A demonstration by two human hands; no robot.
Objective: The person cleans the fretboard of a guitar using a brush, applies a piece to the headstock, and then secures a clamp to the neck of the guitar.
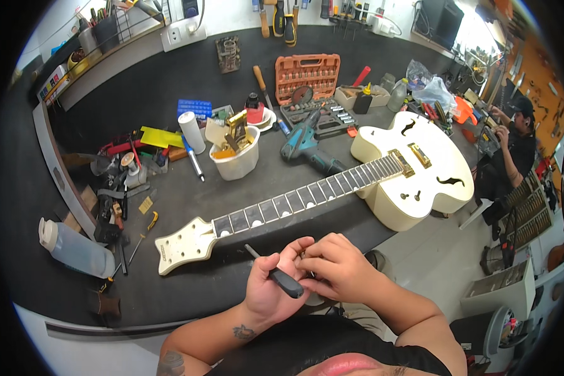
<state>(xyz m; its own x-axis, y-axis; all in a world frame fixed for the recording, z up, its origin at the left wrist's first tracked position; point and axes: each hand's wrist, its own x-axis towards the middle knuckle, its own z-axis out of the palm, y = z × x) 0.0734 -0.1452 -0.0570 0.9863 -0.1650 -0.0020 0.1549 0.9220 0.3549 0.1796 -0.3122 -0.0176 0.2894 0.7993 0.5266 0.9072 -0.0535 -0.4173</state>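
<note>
A black-handled screwdriver [276, 273] is clasped in the left hand [271, 285], handle across the palm, thin shaft pointing up-left toward the bench edge. The right hand [337, 268] is closed against the left one, fingertips pinched together at a small part too small to identify. Both hands are held low over the near edge of the dark workbench [188, 288], just in front of the guitar neck.

Containers noted: a white plastic tub [237, 158] behind the neck, in which brass-coloured hardware and an orange piece are held; an orange case [307, 74] standing open at the back, rows of bits seated in it; a grey tray of sockets [323, 116] just in front of the case; a small white dish holding a red-and-black pot [254, 108]; a translucent plastic bottle [75, 247] lying on its side at the left end of the bench.

The cream hollow-body guitar [413, 169] is laid face-up diagonally across the bench, body at right overhanging the edge, headstock [185, 244] at lower left. Two f-holes, a gold pickup and a dark fretboard with pale inlays are seen. No strings can be made out. A teal cordless drill [307, 150] lies just behind the neck. A second person [514, 150] is seated at far right.
</note>
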